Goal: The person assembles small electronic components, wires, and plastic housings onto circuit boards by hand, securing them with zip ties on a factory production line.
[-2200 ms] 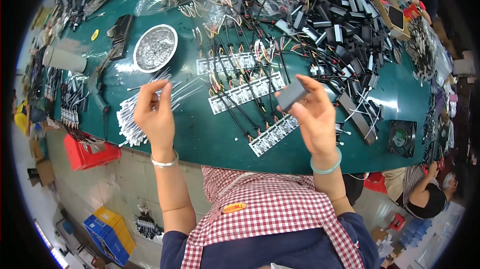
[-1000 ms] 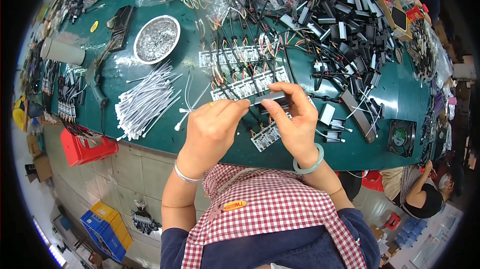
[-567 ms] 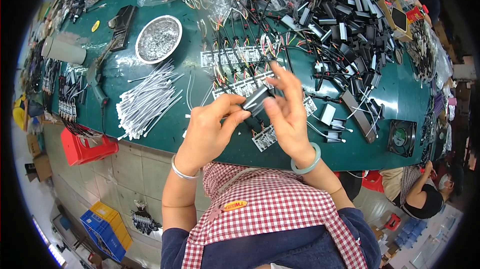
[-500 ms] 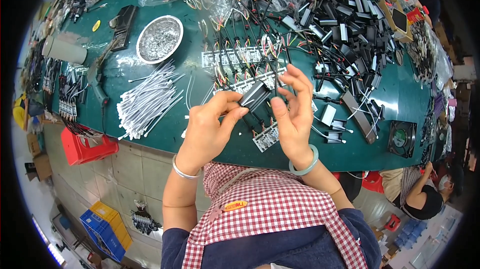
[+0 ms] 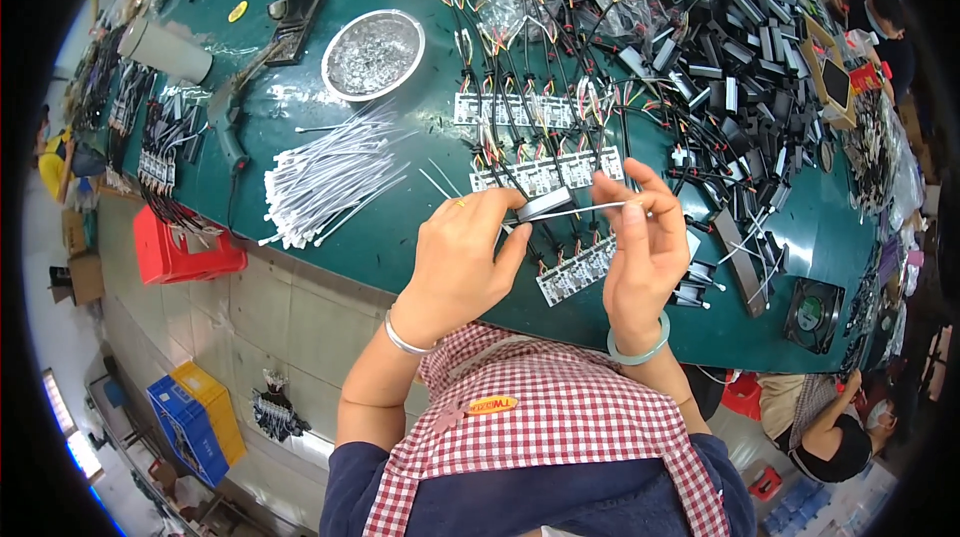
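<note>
My left hand (image 5: 462, 255) grips a small black-and-silver metal housing (image 5: 546, 204) between thumb and fingers. With a pinch of thumb and forefinger, my right hand (image 5: 645, 252) holds the end of a white cable tie (image 5: 598, 209), which runs across to the housing. Whether the tie passes around the housing or just lies along it, I cannot tell. Beyond my hands lie rows of circuit boards (image 5: 515, 110) with black cables and coloured wires. Another board strip (image 5: 578, 272) sits just below the housing, partly behind my right hand. A heap of white cable ties (image 5: 330, 182) spreads to the left.
A metal bowl (image 5: 327, 77) of silvery scraps stands behind the ties. Left of it lies a green-handled tool (image 5: 232, 149) with a cord. Many black housings (image 5: 745, 67) are piled at the far right. A small fan (image 5: 812, 315) sits at the right edge. A red stool (image 5: 185, 249) stands below.
My right hand has closed from open fingers to a pinch on a cable tie. The housing in my left hand has turned more level. The whole view has shifted.
</note>
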Demonstrator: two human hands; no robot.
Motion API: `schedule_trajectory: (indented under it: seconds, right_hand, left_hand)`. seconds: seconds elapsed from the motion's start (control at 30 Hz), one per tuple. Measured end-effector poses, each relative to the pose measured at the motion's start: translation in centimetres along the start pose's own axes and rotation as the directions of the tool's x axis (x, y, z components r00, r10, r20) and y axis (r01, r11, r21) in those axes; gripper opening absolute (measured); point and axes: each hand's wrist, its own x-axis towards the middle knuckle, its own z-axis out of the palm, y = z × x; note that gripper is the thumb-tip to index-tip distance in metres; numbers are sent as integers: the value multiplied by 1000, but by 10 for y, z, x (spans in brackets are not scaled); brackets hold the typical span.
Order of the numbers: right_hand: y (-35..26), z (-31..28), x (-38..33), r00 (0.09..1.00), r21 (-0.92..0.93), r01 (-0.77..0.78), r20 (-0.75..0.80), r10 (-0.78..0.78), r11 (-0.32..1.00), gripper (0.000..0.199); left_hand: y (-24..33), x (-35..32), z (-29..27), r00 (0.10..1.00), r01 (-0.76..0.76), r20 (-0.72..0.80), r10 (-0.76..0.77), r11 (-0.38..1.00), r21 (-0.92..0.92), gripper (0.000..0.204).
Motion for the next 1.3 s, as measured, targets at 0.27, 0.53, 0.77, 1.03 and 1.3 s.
schedule_trajectory:
  seconds: [0.27,0.53,0.77,1.03,1.3]
  right_hand:
    - [5,-4,10,981,299,-183,-9,195,936,13]
    - [7,-3,9,979,238,-166,-76,189,957,13]
    - [8,-10,23,917,317,-230,-246,314,920,8]
    - [-2,-29,35,884,267,-105,-416,213,958,10]
    - [-5,-28,26,920,51,81,-387,-55,995,10]
  left_hand:
    - [-17,-13,-10,969,-160,-213,127,976,-149,45]
    - [-6,-19,-4,927,-307,-260,272,946,-106,26]
    - [14,-27,-32,881,-390,-430,199,820,-419,17]
    - [-75,-17,-52,676,155,-577,-459,853,-498,36]
    - [50,7,19,977,-201,-136,165,927,-315,38]
